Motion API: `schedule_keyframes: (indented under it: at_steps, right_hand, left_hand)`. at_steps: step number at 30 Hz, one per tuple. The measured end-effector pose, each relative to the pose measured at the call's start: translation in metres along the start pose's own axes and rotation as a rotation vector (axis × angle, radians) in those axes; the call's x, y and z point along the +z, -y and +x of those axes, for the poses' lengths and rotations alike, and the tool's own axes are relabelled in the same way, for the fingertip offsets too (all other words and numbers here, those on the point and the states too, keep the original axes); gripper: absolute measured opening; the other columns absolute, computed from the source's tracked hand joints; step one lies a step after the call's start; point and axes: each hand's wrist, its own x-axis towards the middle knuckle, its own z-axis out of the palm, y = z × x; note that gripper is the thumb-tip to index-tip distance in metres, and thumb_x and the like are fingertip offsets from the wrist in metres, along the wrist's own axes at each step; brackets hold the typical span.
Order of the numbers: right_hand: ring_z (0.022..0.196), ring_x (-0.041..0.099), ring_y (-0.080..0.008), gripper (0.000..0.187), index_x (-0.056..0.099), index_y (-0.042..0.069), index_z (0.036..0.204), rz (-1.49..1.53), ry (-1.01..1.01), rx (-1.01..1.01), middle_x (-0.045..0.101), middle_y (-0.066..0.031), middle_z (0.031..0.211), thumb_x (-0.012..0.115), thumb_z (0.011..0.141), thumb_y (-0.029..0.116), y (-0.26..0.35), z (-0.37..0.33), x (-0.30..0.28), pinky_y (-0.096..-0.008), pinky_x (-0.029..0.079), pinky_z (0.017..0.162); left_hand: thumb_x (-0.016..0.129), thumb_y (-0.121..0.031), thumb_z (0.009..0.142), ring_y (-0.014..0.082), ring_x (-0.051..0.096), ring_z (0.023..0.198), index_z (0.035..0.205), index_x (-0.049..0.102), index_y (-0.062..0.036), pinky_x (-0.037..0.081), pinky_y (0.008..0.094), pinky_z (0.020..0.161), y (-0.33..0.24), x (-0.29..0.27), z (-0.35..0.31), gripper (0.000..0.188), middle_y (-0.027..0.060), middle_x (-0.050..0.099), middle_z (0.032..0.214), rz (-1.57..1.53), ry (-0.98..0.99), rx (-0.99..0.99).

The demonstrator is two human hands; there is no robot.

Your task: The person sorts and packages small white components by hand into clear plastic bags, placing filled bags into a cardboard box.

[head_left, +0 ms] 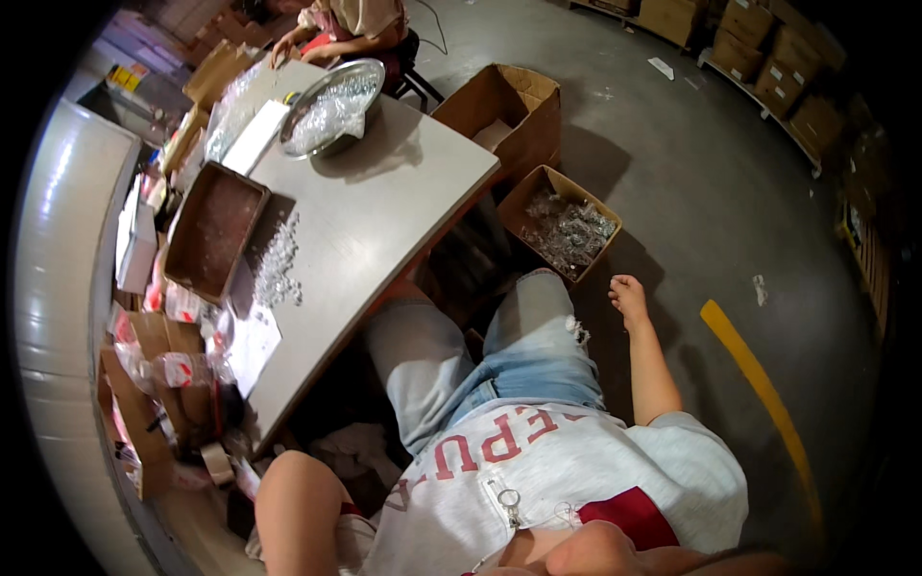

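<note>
My right hand (629,296) hangs beside my right thigh with its fingers curled closed. Whether anything is inside the fingers cannot be seen. It is nearest to an open cardboard box (519,233) on the floor, filled with crumpled clear plastic (569,235). My left arm (300,509) is bent at the lower left, and its hand is out of view. On the grey table (370,230) lies a pile of small, clear, shiny pieces (279,264), next to a shallow brown cardboard tray (213,226). A metal bowl (376,75) holding clear plastic packets (331,110) stands farther back.
A taller open carton (533,125) stands by the table's far corner. Papers (254,346) and packaged goods (178,370) crowd the table's left side. Another person (351,29) sits at the far end. Stacked cartons (768,53) line the right. A yellow stripe (759,384) marks the floor.
</note>
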Motion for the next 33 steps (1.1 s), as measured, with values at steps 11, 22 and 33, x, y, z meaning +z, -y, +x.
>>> schedule_keyframes:
  at_steps: [11,22,33]
  right_hand:
    - [0.078,0.052,-0.0092,0.017,0.055,-0.001,0.100,-0.037,0.115,-0.616,0.055,-0.0019,0.087,0.054,0.085,0.005,0.113,-0.028,0.098,-0.0225,0.043,0.072]
    - [0.070,0.053,-0.0147,0.009,0.055,-0.001,0.088,-0.258,0.340,-1.217,0.057,-0.0084,0.081,0.055,0.079,-0.002,0.246,-0.119,0.256,-0.0247,0.044,0.065]
    - [0.064,0.058,-0.0234,0.013,0.058,0.001,0.086,-0.275,0.913,-1.480,0.058,-0.0115,0.074,0.056,0.074,-0.004,0.289,-0.161,0.445,-0.0293,0.047,0.057]
  left_hand:
    - [0.059,0.011,0.065,0.0274,0.058,0.072,0.081,0.057,-0.0012,0.046,0.0327,0.065,0.067,-0.039,-0.182,0.020,0.0116,0.057,0.074,0.451,0.496,-0.972]
    - [0.058,-0.014,0.075,0.0355,0.055,0.091,0.091,0.060,-0.0020,0.044,0.0409,0.081,0.181,-0.169,-0.386,0.020,0.0167,0.061,0.091,0.862,0.890,-1.583]
    - [0.060,-0.013,0.074,0.0336,0.058,0.087,0.087,0.065,-0.0045,0.047,0.0405,0.075,0.218,-0.155,-0.428,0.016,0.0188,0.062,0.089,0.790,1.032,-1.740]
